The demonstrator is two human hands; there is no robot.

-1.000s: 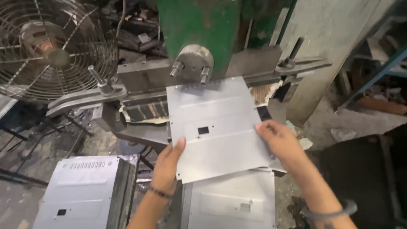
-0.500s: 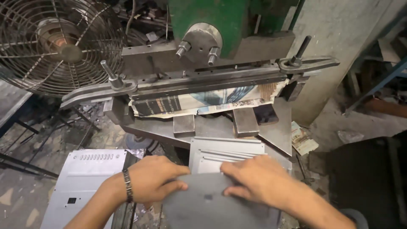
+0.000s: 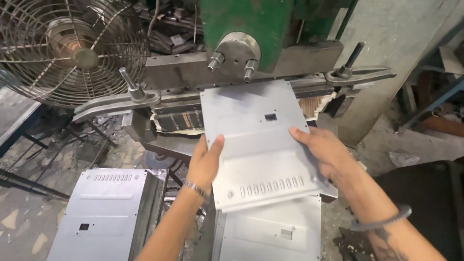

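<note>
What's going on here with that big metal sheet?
A person holds a flat grey metal panel by its two side edges, the left hand on one and the right hand on the other. Its far edge reaches in under the green press machine. A stack of similar panels lies just below it, another stack sits lower left, and a wire-caged fan stands at the upper left.
</note>
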